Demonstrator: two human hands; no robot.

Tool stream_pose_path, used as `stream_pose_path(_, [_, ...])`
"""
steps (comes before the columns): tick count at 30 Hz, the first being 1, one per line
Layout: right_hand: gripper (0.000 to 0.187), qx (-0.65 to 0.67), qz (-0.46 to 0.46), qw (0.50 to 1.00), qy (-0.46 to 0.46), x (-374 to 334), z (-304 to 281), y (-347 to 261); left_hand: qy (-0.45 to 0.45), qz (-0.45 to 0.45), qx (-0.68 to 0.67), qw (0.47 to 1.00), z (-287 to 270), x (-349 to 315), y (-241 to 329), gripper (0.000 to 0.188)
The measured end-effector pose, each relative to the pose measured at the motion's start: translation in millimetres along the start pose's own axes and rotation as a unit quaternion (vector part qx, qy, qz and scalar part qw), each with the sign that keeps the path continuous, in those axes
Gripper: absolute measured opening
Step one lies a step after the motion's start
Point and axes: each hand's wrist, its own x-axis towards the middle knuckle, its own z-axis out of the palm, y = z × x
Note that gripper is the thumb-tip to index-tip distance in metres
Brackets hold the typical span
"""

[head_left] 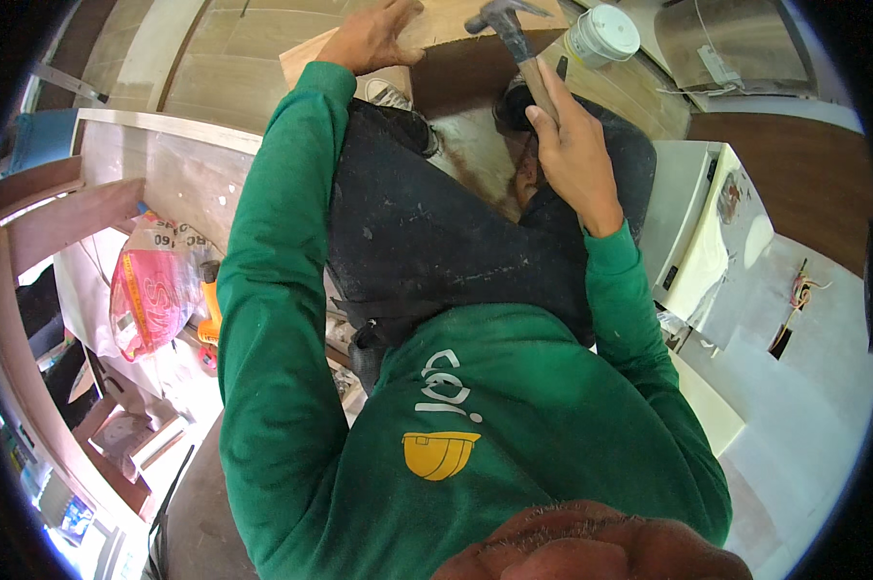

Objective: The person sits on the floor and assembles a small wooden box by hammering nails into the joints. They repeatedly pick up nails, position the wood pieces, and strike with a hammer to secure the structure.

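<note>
Nearest lens, lower edge: part of wearer's head [591,546], then green sweatshirt [523,387]. Wooden piece [446,21] beyond lap, near shoes; left hand [371,41] on it, probably steadying it. Left thumb and forefinger apart; whether they clamp, cannot tell. Right hand [579,159] has fingers wrapped round handle of hammer [530,70], thumb along it, likely for control. Hammer over piece in view; contact unclear. Dark metal claw head, plain wooden handle. Piece: tan top, darker brown side, uneven edge.
</note>
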Motion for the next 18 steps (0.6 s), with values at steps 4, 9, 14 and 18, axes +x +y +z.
stream_pose_path(4, [0.064, -0.032, -0.086, 0.994, 0.054, 10.2, 15.5, -18.5, 0.023, 0.023, -0.007, 0.999, 2.8, -3.5, -10.4, 0.094])
stream_pose_path(9, [0.065, -0.085, -0.028, 0.996, -0.028, 12.6, 47.9, -4.4, 0.024, 0.013, -0.032, 0.999, 1.7, -1.7, -8.4, 0.096])
stream_pose_path(14, [0.066, -0.036, -0.056, 0.998, 0.002, 8.3, 36.1, -19.7, 0.027, 0.002, -0.021, 0.999, 6.5, -5.8, -7.3, 0.097])
stream_pose_path(18, [0.066, -0.021, -0.08, 0.994, 0.075, 4.5, 37.4, -25.2, 0.037, 0.01, -0.01, 0.999, 9.1, -3.6, -11.6, 0.098])
